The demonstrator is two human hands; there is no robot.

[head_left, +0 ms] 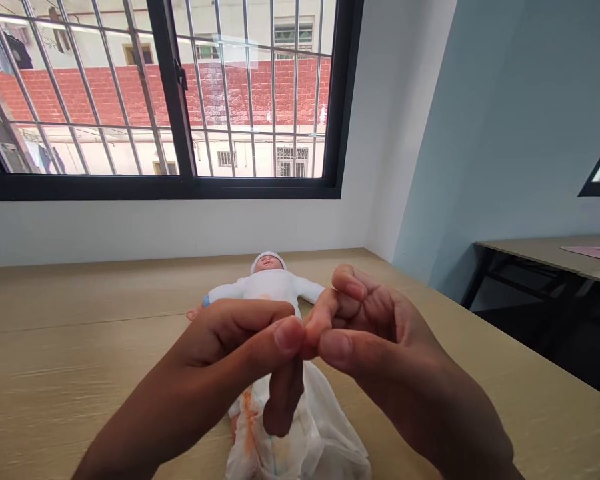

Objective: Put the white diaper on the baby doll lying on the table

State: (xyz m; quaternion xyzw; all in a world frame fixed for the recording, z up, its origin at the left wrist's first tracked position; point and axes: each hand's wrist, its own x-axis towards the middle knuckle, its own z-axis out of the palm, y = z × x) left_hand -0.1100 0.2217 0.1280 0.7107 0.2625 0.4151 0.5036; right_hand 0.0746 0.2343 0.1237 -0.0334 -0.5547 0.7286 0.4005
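A baby doll (270, 285) in a white top and a white cap lies on its back on the wooden table (80, 360). Over its lower body, my left hand (245, 353) and my right hand (375, 333) meet at the fingertips. Both hands are closed in a pinch; whatever lies between the fingertips, if anything, is too small to make out. Below them a white diaper (300, 433) with orange-brown stains is spread at the doll's legs, partly hidden by my left hand's fingers.
Behind the table stands a white wall with a black-framed, barred window (260, 187). At the right, beyond the table's edge, is a second table (540, 257) with a pink cloth (593, 252) on it.
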